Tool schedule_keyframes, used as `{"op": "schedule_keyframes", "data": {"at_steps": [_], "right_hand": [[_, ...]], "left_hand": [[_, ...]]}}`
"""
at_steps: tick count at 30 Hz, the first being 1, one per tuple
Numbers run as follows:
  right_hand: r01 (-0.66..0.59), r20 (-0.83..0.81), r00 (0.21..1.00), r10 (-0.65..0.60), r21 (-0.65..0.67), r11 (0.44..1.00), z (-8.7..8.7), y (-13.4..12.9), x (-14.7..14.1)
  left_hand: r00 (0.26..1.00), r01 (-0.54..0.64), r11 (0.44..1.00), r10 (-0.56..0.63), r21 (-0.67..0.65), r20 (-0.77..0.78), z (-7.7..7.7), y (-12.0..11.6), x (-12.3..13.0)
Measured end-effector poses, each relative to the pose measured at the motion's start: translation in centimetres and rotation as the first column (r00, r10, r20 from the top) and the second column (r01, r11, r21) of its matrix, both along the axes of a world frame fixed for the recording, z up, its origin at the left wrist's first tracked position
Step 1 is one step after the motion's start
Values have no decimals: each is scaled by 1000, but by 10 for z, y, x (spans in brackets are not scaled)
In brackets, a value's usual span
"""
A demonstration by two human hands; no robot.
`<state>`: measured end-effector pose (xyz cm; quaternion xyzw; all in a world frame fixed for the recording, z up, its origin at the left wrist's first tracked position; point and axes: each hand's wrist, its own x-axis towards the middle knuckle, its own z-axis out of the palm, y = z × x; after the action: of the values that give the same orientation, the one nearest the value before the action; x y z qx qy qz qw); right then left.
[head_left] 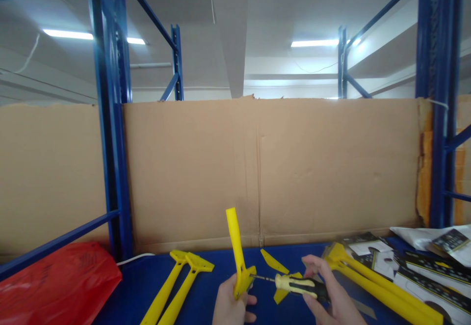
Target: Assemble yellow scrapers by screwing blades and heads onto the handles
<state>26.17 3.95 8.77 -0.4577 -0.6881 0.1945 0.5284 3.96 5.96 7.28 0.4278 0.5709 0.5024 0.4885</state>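
Observation:
My left hand (232,301) is closed round the head end of a yellow scraper handle (236,244), whose shaft points upward. In my right hand (327,293) is a screwdriver (300,285) with a cream and black grip. Its metal shank runs left, and the tip meets the side of the yellow head; whether it sits in a screw cannot be made out. Behind the screwdriver, small flat yellow pieces (274,261) lie on the blue surface. The palm side of my left hand is partly hidden.
Two yellow scrapers (187,278) lie on the blue tabletop (132,285) at left, near a red plastic bag (62,281). More long yellow handles (386,288) and black-and-white packages (434,285) lie at right. A cardboard panel (191,173) stands behind, between blue rack posts (116,119).

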Motion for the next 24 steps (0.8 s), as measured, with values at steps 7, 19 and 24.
{"op": "schedule_keyframes", "data": {"at_steps": [7, 19, 24], "right_hand": [[65, 144, 988, -61, -22, 998, 8, -5, 3], [-95, -83, 993, 85, -119, 988, -5, 1, 0], [29, -12, 999, -31, -146, 989, 1, -3, 1]], "left_hand": [[999, 35, 999, -34, 24, -31, 5, -3, 2], [999, 12, 999, -14, -31, -51, 22, -11, 9], [997, 6, 999, -9, -43, -74, 26, -14, 11]]}}
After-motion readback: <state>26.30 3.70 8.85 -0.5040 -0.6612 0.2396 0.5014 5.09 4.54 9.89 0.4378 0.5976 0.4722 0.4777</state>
